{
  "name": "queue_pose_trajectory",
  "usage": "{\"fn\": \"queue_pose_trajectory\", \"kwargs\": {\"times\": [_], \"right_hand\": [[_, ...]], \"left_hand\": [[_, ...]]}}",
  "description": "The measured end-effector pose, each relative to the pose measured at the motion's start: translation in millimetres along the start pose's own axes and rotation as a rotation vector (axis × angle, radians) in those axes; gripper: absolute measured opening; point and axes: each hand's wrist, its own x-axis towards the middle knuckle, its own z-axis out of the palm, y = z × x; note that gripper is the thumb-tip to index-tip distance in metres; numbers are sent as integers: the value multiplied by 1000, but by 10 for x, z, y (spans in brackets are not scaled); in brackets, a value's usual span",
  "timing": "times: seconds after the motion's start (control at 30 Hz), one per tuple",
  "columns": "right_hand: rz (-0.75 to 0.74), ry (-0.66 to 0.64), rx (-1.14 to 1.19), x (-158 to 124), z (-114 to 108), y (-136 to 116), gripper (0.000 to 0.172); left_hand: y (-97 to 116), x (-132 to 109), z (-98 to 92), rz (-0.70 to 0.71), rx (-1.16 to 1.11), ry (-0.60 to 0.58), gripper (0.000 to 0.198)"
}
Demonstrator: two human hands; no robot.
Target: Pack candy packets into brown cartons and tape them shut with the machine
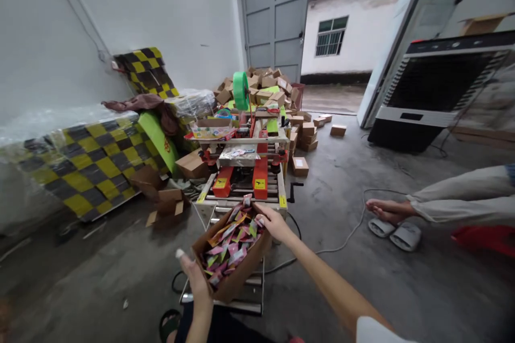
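Observation:
An open cardboard box [245,277] sits tilted at the near end of a roller conveyor. It is filled with small colourful packets [231,246], mostly pink, green and orange; their contents cannot be made out. My left hand [195,274] grips the near left side of the box, its thumb pointing up and its other fingers hidden. At the far right corner, my right hand [274,223] holds the rim, fingers bent over the edge. Just beyond the box stands a carton taping machine [259,178] with orange belt guards and a green tape roll [240,91] on top.
Closed cartons [269,86] lie heaped behind the machine, some loose on the floor. Open cartons [169,201] lie at left beside checkered yellow-black stacks [96,155]. A cable [350,241] crosses the floor toward a person's legs [454,198]. An air cooler [434,91] stands right.

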Motion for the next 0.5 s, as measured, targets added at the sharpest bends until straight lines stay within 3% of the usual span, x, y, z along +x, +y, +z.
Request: {"fn": "queue_pose_trajectory", "kwargs": {"times": [0.07,0.1,0.17,0.23,0.3,0.37,0.43,0.5], "right_hand": [[-37,-80,-114,-19,-45,-32,58],[-50,-152,-157,-21,-82,-72,60],[-73,-335,-220,-6,-180,-162,60],[-98,-534,-251,28,-291,-226,58],[-123,-708,-248,62,-387,-240,62],[-153,-833,-227,78,-446,-211,76],[-180,-858,-224,79,-448,-156,90],[-184,-770,-243,88,-389,-92,88]], "left_hand": [[-76,59,-83,103,31,39,80],[-75,102,-127,193,64,3,80],[2,192,-162,378,154,-190,79],[130,258,-95,475,252,-442,75],[248,279,35,458,332,-678,66],[313,273,155,395,360,-804,63],[297,283,217,327,317,-858,64],[200,344,218,241,213,-934,63]]}}
